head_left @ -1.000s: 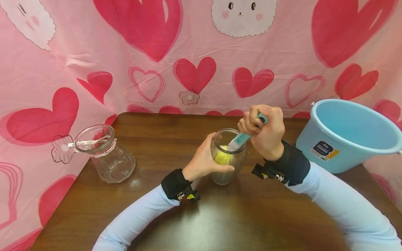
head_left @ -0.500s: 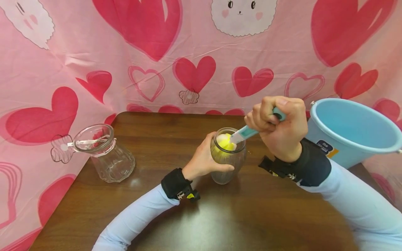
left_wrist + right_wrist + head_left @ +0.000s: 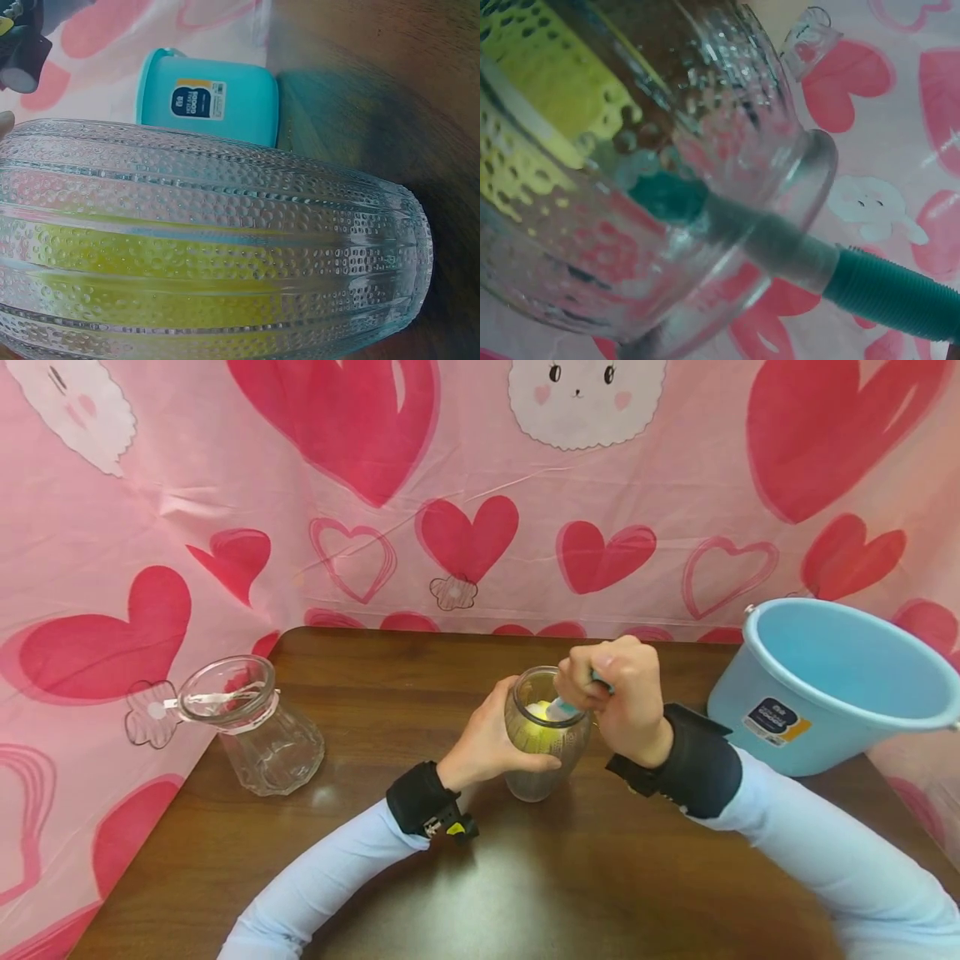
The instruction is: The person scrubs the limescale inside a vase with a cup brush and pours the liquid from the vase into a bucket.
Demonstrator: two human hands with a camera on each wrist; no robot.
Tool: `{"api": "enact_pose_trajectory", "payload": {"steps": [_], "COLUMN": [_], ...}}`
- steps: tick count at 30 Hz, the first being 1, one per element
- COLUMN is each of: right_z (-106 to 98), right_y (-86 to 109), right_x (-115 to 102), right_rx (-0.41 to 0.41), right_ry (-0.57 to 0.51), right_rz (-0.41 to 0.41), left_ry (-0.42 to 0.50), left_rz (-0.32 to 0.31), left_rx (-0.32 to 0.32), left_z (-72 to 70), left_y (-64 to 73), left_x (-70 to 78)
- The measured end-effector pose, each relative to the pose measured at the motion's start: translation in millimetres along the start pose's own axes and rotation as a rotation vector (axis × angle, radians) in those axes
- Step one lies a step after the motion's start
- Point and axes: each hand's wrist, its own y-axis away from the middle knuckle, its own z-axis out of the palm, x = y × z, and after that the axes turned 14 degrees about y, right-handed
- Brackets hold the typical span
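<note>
Head view: left hand (image 3: 487, 745) grips the jar (image 3: 542, 752); right hand (image 3: 618, 697) clasps the brush (image 3: 564, 708) inside it.

Left hand (image 3: 491, 745): fingers curled, thumb forward, wrist strapped in black band. Right hand (image 3: 618, 697): closed into a fist, knuckles up, wrist bent downward. Both forearms in pale blue sleeves, angled inward, converging.

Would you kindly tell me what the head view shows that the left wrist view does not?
Only the head view shows both hands: the left hand gripping the jar, the right hand holding the brush pushed inside, plus a second jar. Only the left wrist view shows the jar's dimpled wall close up, with yellow sponge behind it. Both show the blue bucket and the table.
</note>
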Motion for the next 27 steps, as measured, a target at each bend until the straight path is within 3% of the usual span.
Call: {"api": "enact_pose_trajectory", "payload": {"steps": [6,14,21,27], "right_z": [3.5,2.2,-1.6,0.1], "right_y": [1.7,11.1,13.3,0.5], "right_x": [8.7,27.3,27.3,13.1], "right_rx": [-0.062,-0.083,-0.042,-0.050], "right_ry": [0.112,0.208,0.137,0.113], "right_rz": [0.078,0.167,0.211,0.196], "left_ry": [0.033,0.054,0.050,0.049], "left_rz": [0.002,0.020,0.021,0.005], "left_rx": [0.000,-0.015,-0.017,-0.013], "left_z": [-0.5,0.5,1.3,-0.1], "left_y": [-0.1,-0.3,-0.5,0.3], "left_x": [-1.1,-1.5,-1.2,-1.0]}}
